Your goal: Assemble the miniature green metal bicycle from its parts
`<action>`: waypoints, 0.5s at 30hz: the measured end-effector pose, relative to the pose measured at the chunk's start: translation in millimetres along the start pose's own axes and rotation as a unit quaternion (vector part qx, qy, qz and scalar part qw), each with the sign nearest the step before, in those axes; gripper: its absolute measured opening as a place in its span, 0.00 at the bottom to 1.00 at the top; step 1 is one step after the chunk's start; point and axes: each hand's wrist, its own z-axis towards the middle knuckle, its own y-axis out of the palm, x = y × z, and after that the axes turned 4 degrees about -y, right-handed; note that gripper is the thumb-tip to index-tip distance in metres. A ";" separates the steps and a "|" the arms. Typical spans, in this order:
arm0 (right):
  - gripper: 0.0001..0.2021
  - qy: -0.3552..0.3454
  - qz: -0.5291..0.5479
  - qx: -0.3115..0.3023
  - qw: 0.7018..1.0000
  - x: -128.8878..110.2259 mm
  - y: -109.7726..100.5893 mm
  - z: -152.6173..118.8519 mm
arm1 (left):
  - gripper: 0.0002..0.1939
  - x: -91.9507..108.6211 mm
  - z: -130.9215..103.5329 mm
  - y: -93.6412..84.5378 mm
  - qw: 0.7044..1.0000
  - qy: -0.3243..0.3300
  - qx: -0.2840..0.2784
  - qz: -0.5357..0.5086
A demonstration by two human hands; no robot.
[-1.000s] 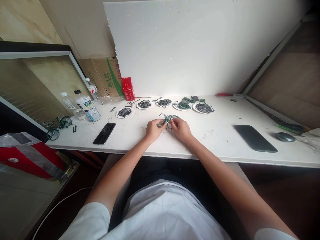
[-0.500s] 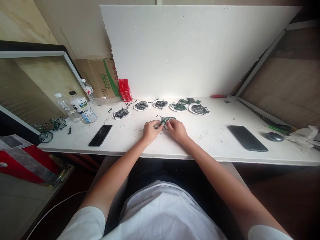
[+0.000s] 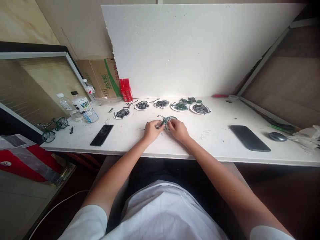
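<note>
A small dark-green model bicycle (image 3: 165, 119) is held just above the table, its spoked wheel toward the far right. My left hand (image 3: 153, 130) grips its near left part, thumb and fingers closed on it. From the right, my right hand (image 3: 178, 129) pinches at the near side of the model; its fingertips hide the exact spot. Beyond the hands, white plates carry loose parts: dark wheel parts (image 3: 121, 114) on the left one and green frames (image 3: 180, 106) on another. A similar model bicycle (image 3: 55, 128) stands at the table's left end.
On the white table (image 3: 200, 143) lie a phone (image 3: 101, 135) at left, a black flat pad (image 3: 250, 138) and a mouse (image 3: 278, 136) at right. Plastic bottles (image 3: 86, 110) and a red box (image 3: 126, 90) stand back left. A white board (image 3: 200, 50) rises behind.
The camera view has shifted slightly, moving the scene a little rightward. Both hands keep nearly the same hold at the model bicycle.
</note>
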 end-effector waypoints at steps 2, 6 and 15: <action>0.20 0.011 -0.006 -0.005 1.000 -0.7 -0.5 -0.3 | 0.05 0.0 -0.1 0.2 1.000 0.000 0.000 0.000; 0.19 0.033 0.007 0.010 0.999 -1.6 -0.8 -0.8 | 0.05 -2.6 -0.2 1.9 1.000 0.001 0.002 -0.002; 0.09 0.013 0.011 0.009 1.000 0.9 1.2 -0.8 | 0.04 -3.7 0.1 1.2 1.000 0.018 -0.005 0.006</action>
